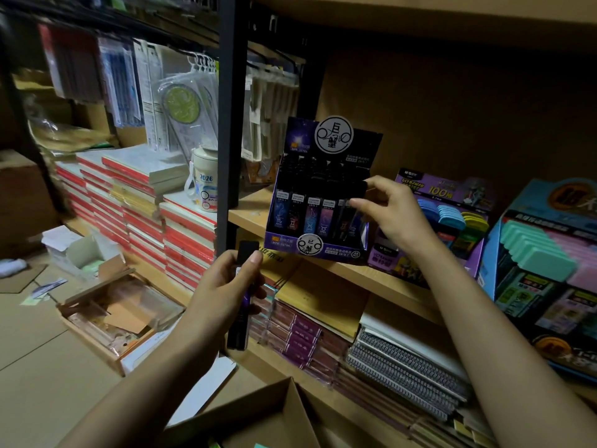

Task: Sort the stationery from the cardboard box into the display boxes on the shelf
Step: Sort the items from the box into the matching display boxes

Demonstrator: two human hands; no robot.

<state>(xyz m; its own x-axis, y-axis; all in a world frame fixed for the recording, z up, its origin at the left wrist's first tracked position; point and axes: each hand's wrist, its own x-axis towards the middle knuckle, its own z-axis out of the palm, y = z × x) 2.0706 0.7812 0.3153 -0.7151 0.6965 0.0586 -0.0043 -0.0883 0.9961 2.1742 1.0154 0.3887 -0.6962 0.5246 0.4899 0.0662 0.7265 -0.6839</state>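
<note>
A dark purple display box (292,239) of zodiac lead cases stands tilted on the wooden shelf (248,215). My right hand (392,218) pinches a black lead case (357,189) at the box's right side, over its row of cases. My left hand (226,286) grips a few slim black-and-purple lead cases (241,318) upright, below and left of the display box. The open cardboard box (287,412) sits at the bottom centre; its contents are mostly hidden.
A purple eraser display (452,202) and a blue display box (533,253) stand right of the zodiac box. Notebooks fill the lower shelf (371,357). A black upright post (231,124) splits the shelving. Stacked red-edged pads (145,208) and open cartons (109,315) lie left.
</note>
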